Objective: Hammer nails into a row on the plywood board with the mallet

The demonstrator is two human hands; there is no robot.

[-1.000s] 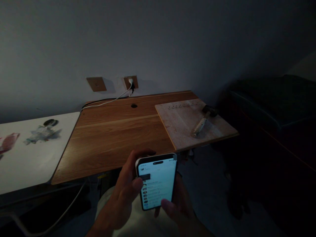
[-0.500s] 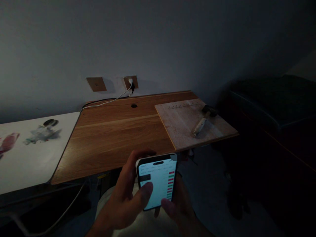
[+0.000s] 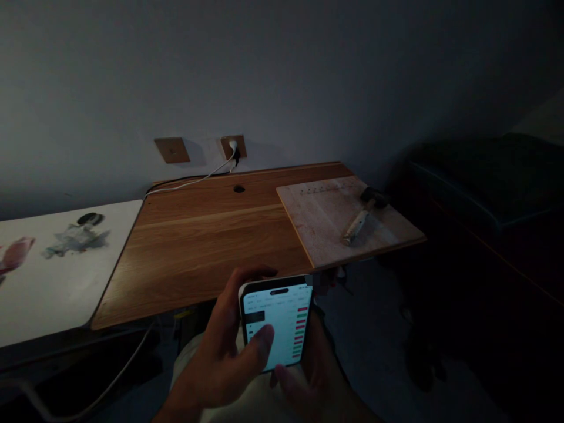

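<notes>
Phone (image 3: 282, 317), partly illegible, left hand (image 3: 222, 358) overlapping

It's dim around you. You face a gray wall (image 3: 282, 76), with a brown desk (image 3: 198, 247) by it, right beside a white table (image 3: 57, 299).

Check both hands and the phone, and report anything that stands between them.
Nothing visible does. The left hand holds the phone along its left side, and the right hand supports its lower right. The hammer lies on the board beyond, apart from both hands.
</notes>
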